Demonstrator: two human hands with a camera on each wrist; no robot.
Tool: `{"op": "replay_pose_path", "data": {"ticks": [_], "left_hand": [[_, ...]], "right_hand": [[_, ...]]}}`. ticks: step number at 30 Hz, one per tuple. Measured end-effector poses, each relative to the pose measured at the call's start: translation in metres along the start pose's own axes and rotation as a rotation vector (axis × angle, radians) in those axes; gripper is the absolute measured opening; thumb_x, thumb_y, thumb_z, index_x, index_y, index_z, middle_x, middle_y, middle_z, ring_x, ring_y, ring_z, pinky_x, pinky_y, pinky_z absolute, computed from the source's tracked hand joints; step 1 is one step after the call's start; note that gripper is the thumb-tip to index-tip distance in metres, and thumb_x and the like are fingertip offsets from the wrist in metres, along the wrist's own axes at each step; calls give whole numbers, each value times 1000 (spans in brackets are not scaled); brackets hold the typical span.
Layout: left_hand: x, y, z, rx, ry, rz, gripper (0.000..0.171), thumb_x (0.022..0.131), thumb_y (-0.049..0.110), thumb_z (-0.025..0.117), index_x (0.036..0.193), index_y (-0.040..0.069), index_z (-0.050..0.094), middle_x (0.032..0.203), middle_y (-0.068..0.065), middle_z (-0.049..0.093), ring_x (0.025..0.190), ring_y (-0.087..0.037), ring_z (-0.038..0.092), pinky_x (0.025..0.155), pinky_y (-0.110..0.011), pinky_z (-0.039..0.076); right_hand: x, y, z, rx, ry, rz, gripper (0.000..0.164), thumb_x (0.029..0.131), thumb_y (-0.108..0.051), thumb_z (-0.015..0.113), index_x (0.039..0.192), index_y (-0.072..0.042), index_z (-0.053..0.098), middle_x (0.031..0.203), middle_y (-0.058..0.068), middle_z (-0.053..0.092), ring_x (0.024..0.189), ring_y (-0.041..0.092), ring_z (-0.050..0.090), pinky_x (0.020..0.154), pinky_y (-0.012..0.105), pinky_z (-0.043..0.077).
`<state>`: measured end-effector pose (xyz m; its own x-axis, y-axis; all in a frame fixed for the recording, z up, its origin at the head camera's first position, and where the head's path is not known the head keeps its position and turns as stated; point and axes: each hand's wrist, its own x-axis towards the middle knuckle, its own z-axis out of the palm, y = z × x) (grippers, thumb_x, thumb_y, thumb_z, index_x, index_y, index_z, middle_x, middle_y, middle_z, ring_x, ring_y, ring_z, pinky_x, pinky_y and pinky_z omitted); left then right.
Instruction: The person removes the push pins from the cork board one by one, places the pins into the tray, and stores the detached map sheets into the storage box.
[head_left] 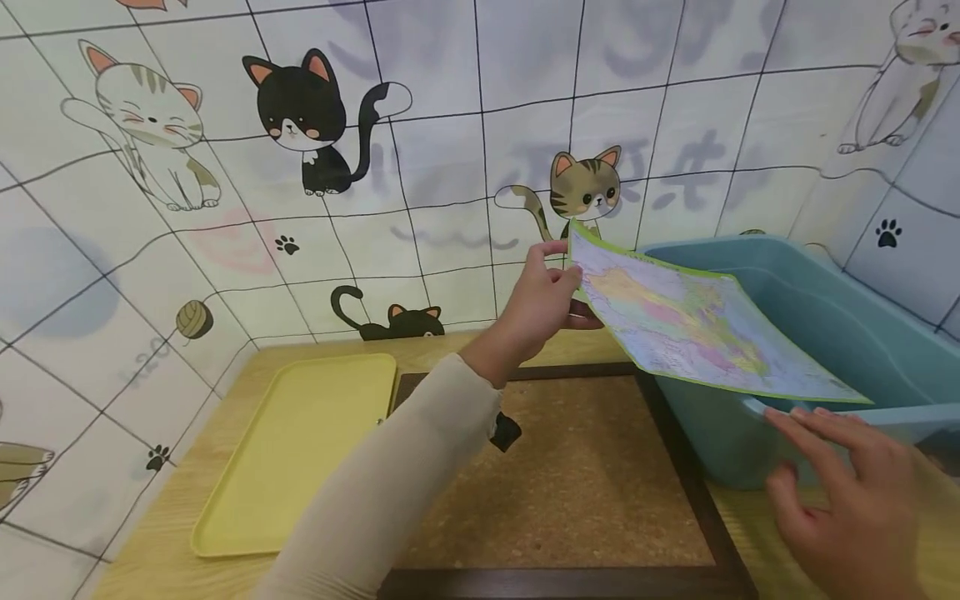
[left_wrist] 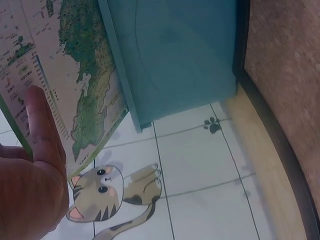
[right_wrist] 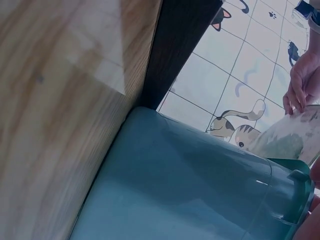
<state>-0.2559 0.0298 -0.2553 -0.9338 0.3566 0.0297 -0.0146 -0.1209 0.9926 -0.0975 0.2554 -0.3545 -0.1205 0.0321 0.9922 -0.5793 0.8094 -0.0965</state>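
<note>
A printed map sheet with a green border slants over the blue-green plastic bin on the right. My left hand pinches its left edge, thumb on top and fingers beneath. In the left wrist view, a finger of the left hand lies against the sheet's underside, which is printed with a green map. My right hand is at the bin's near rim, fingers extended below the sheet's near right corner. Only slivers of that hand show in the right wrist view, beside the bin's rim.
A cork board with a dark wooden frame lies on the wooden table, a small black piece on it. Left of the board is a yellow tray. Behind rises a tiled wall with cat pictures.
</note>
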Motion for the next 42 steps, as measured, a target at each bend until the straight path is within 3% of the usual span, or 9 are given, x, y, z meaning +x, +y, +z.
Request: {"op": "replay_pose_path", "data": {"ticks": [8,13,18,24,29,35,42], "left_hand": [[5,-6,16,-18,-33,-10,40,107,13,46,144,21,31,106,-11,58,83,-44,72,72,-47,61],[9,-10,27,-9,-79,-12,40,107,15,47,144,21,31,104,-10,58,95,-52,69,73,-50,60],[12,-15,35,-3,-97,-38,41,107,17,48,143,23,31,102,-7,57,96,-52,68,73,-52,59],[16,-16,42,-2,-107,-55,42,106,20,52,143,26,32,102,-4,61,91,-43,72,63,-44,61],[17,-17,46,22,-90,-41,40,105,22,54,139,27,35,99,-3,61,78,-34,74,52,-33,57],[21,-21,53,55,-74,-13,37,104,25,56,136,29,39,93,-4,62,66,-24,71,50,-31,56],[26,-26,58,96,-38,-8,38,104,27,56,138,28,40,91,-1,64,65,-22,71,50,-30,56]], "right_hand": [[-6,5,-1,-11,-66,0,41,90,-20,44,94,11,71,89,35,56,79,56,48,109,16,33],[-9,7,-2,-19,-31,7,39,88,-18,46,95,10,72,91,33,59,79,55,47,109,18,35],[-8,2,-3,-25,-25,14,40,88,-19,45,91,12,70,88,34,57,76,55,45,108,15,33],[-4,4,-4,-5,-53,-12,43,90,-20,44,89,15,68,85,35,54,68,52,44,105,10,33],[-5,5,-3,-15,-43,1,42,89,-20,45,89,14,69,85,36,55,73,56,44,107,13,33],[-5,5,-4,-38,-56,17,43,89,-21,44,90,15,68,86,36,54,76,57,44,105,14,29],[-10,6,-3,-66,-70,39,42,89,-21,45,92,13,69,89,36,55,82,58,45,110,20,30]]}}
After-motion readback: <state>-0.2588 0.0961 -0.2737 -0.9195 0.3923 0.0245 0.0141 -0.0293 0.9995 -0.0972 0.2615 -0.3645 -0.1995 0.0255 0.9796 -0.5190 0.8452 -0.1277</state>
